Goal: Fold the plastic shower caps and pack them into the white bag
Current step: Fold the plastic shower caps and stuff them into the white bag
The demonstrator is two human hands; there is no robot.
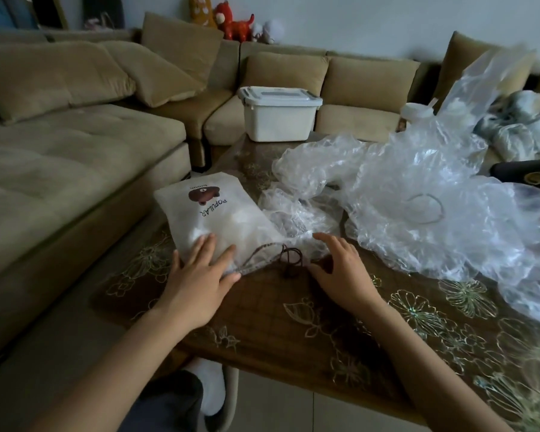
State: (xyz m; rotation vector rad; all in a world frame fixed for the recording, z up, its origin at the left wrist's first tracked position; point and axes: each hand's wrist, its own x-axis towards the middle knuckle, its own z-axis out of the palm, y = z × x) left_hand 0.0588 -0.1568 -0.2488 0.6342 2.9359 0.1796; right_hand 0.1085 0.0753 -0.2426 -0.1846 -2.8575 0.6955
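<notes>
The white bag point(219, 210), printed with a brown bear and the word POPULAR, lies flat on the table's left part, its mouth and brown drawstring point(289, 255) toward me. My left hand point(200, 272) rests flat, fingers spread, on the bag's near end. My right hand point(340, 269) hovers open just right of the drawstring, holding nothing. A crumpled clear shower cap point(293, 213) lies right beside the bag. A big heap of clear plastic shower caps point(434, 207) covers the table's right half.
The brown table point(293, 319) carries a gold flower pattern. A white lidded storage box point(279, 115) stands at its far edge. A tan sofa point(60, 145) wraps the left and back. A dark object point(527, 174) lies at the far right.
</notes>
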